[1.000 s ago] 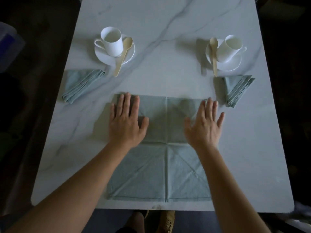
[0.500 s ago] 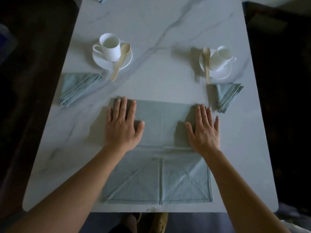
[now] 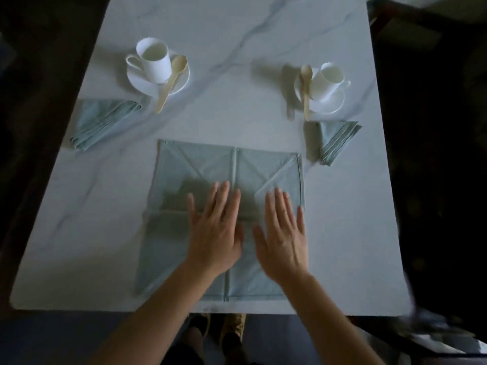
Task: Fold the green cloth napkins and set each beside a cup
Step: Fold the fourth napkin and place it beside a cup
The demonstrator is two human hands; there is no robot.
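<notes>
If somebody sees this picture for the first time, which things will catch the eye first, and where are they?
First comes the open green napkin, spread in the middle of the marble table, with the left hand and the right hand flat over it, side by side. Behind it stand the left cup and the right cup on saucers. A folded napkin lies near each, one left and one right.

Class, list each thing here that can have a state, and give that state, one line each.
Left cup: upright on left saucer.
Right cup: upright on right saucer.
Left spoon: propped on left saucer.
Right spoon: propped on right saucer.
Left folded napkin: folded, near left cup.
Right folded napkin: folded, near right cup.
Large napkin: spread flat, creased.
Left hand: open, flat on large napkin.
Right hand: open, flat on large napkin.
</notes>
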